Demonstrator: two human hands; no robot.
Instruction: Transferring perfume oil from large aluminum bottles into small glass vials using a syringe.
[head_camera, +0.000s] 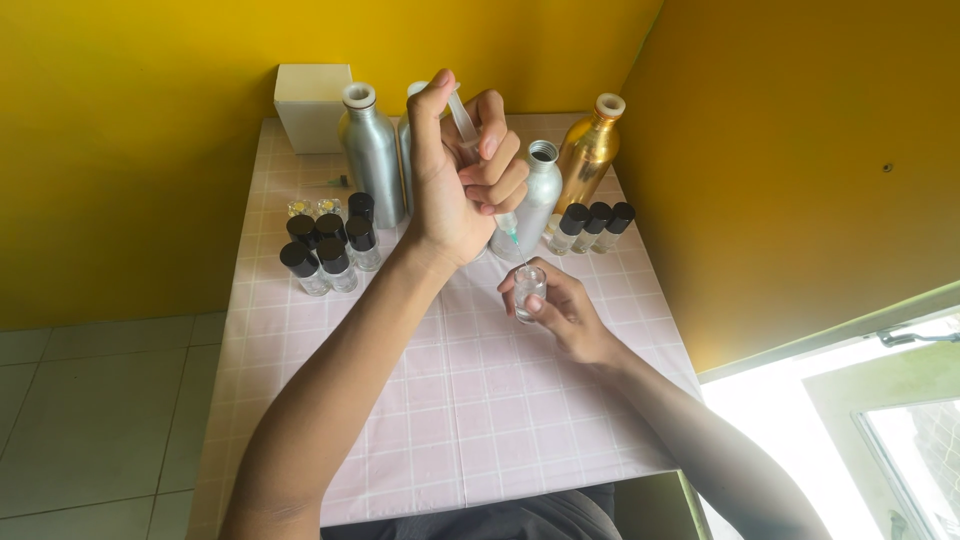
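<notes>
Clear syringe (487, 170) in left hand (462, 170) over right hand's (565, 315) vial (529, 290).

clear syringe (478, 150) slants needle-down into small glass vial (528, 290).

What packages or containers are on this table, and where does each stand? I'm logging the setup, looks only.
White box: back left corner, squarish, plain.
Two silver bottles: back centre, tall, metallic; one partly behind the left hand holding a syringe.
Smaller silver bottle: uncapped.
Gold bottle: back right.
Black-capped vials: left cluster.
Three capped vials: right.
Open vial: in the right hand.
</notes>
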